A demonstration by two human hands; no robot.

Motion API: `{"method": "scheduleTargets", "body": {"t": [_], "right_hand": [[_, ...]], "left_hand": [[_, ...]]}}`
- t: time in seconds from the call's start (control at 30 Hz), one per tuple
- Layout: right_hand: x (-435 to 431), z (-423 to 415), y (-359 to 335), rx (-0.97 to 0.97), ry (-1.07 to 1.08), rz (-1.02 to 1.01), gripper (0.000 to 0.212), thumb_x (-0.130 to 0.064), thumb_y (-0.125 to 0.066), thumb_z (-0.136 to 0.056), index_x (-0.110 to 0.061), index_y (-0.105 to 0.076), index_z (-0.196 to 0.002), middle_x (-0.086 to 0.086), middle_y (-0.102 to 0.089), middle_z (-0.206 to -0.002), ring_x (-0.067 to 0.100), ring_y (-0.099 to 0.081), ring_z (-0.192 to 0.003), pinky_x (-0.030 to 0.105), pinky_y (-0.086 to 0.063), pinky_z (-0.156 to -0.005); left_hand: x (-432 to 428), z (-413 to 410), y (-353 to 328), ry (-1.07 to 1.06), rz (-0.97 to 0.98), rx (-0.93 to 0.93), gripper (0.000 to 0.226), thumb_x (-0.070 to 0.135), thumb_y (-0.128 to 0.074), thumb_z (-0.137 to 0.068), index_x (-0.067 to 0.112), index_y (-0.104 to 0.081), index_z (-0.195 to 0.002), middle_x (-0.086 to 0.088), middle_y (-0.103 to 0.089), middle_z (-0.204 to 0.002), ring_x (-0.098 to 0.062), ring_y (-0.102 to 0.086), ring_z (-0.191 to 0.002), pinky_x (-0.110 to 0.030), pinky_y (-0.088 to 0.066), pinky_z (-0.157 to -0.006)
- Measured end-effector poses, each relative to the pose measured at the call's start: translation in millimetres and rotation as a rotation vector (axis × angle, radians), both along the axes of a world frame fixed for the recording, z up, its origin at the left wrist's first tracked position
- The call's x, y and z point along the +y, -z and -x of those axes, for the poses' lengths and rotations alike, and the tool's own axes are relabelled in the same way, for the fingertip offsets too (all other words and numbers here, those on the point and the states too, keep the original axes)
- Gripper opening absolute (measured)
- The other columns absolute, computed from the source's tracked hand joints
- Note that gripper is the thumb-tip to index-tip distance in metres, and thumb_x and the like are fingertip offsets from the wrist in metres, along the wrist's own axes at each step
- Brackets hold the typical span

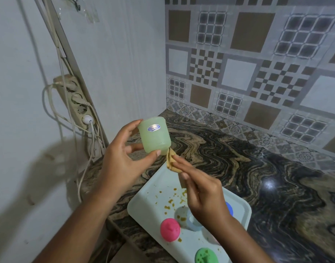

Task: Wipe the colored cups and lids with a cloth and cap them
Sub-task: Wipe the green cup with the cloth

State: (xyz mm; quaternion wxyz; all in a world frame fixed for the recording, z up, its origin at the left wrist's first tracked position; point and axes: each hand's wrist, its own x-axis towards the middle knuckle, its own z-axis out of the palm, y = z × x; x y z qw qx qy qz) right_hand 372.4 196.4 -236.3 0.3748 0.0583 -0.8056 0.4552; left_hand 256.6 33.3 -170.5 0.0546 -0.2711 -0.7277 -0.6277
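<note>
The left hand (121,160) grips the pale green cup (154,137) between thumb and curled fingers, clear above the countertop (238,158). The cup's long axis is tilted, with its lower end facing down and right. The tan cloth (171,161) touches that end. The right hand (202,196) pinches the cloth just below and right of the cup, the nearer hand for wiping.

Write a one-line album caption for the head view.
Left hand holds a pale green cup; right hand pinches a tan cloth against it, above a crumb-strewn tray.
</note>
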Motion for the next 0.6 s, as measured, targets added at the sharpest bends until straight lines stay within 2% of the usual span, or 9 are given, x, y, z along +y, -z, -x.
{"method": "scheduleTargets", "body": {"t": [0.07, 0.2, 0.3, 0.43, 0.6], "right_hand": [[1.9, 0.6, -2.6, -0.034, 0.013, 0.151, 0.032, -0.016, -0.049, -0.105, -0.012, -0.069, -0.129, -0.006, -0.065, -0.139, 0.012, -0.057, -0.135, 0.028, -0.049, -0.108], [4.0, 4.6, -26.4, -0.021, 0.029, 0.247, 0.032, -0.013, -0.048, -0.106, -0.025, -0.064, -0.132, -0.009, -0.062, -0.142, 0.010, -0.054, -0.138, 0.023, -0.047, -0.109], [3.8, 9.8, -47.7, 0.057, 0.040, 0.203, 0.034, -0.010, -0.048, -0.104, -0.022, -0.062, -0.133, -0.007, -0.061, -0.142, 0.011, -0.053, -0.139, 0.024, -0.047, -0.108], [3.1, 21.0, -66.4, 0.133, 0.072, 0.072, 0.033, -0.005, -0.049, -0.104, -0.005, -0.064, -0.134, 0.007, -0.060, -0.144, 0.011, -0.052, -0.139, 0.029, -0.049, -0.108], [-3.5, 36.0, -67.8, 0.149, 0.062, -0.158, 0.037, 0.015, -0.054, -0.097, 0.005, -0.064, -0.131, 0.018, -0.056, -0.146, 0.022, -0.053, -0.140, 0.041, -0.049, -0.110]], "left_hand": [[-1.1, -1.6, -0.1, 0.025, -0.040, -0.029, 0.081, 0.002, -0.088, -0.070, 0.031, -0.053, -0.138, 0.007, -0.057, -0.143, -0.002, -0.068, -0.109, -0.042, -0.060, -0.091], [-2.5, -5.6, 2.1, 0.043, -0.016, -0.027, 0.088, 0.004, -0.089, -0.070, 0.040, -0.051, -0.141, 0.027, -0.056, -0.137, -0.012, -0.072, -0.101, -0.046, -0.064, -0.077], [-2.9, -7.7, 2.4, 0.023, 0.015, -0.014, 0.089, 0.011, -0.091, -0.069, 0.038, -0.050, -0.143, 0.027, -0.056, -0.136, -0.012, -0.071, -0.099, -0.047, -0.064, -0.077], [-2.5, -10.1, 0.5, 0.024, 0.037, 0.011, 0.087, 0.016, -0.092, -0.067, 0.031, -0.052, -0.143, 0.020, -0.058, -0.137, -0.015, -0.071, -0.099, -0.047, -0.063, -0.079], [-1.4, -11.7, -1.4, 0.053, 0.022, 0.060, 0.083, 0.013, -0.091, -0.066, 0.026, -0.056, -0.139, 0.011, -0.063, -0.133, -0.020, -0.072, -0.096, -0.044, -0.064, -0.077]]}}
